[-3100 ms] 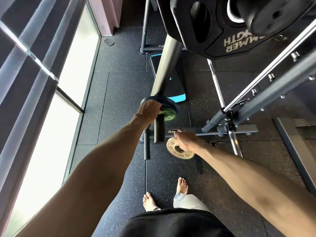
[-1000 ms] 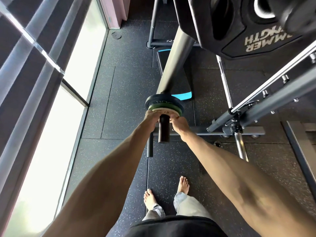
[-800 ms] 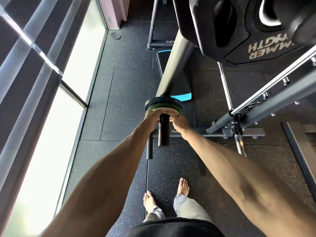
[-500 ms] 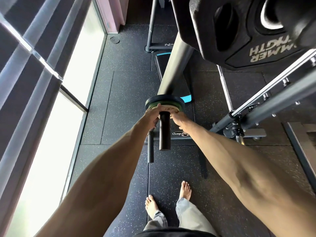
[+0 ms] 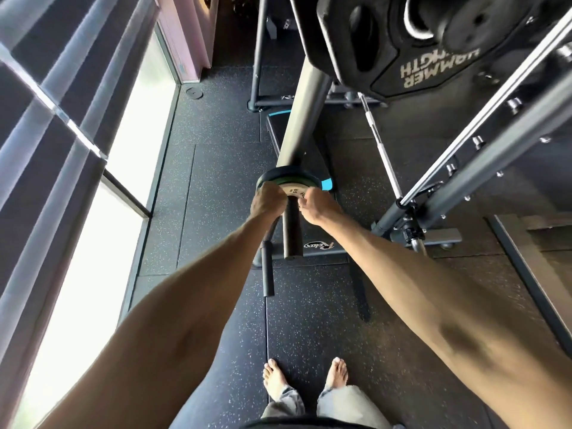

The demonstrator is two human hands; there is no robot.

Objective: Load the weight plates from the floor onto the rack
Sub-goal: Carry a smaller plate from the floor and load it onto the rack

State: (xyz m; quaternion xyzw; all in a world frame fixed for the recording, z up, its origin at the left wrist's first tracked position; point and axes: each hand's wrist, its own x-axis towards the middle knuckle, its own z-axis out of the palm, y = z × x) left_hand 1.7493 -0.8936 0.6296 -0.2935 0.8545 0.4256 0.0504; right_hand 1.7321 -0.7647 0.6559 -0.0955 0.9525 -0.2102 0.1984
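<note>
left hand [image 5: 267,202], right hand [image 5: 316,206], gripping cream plate [image 5: 293,189]

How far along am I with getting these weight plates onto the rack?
Done: a black plate and a green plate sit on the peg. In hand: the left hand and right hand grip the pale plate against them. Left: letting go; no loose plates show on the floor.

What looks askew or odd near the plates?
Nothing is askew: the cream plate sits flat on the green plate on the peg, gripped by the left hand and right hand. Bare feet seem odd.
</note>
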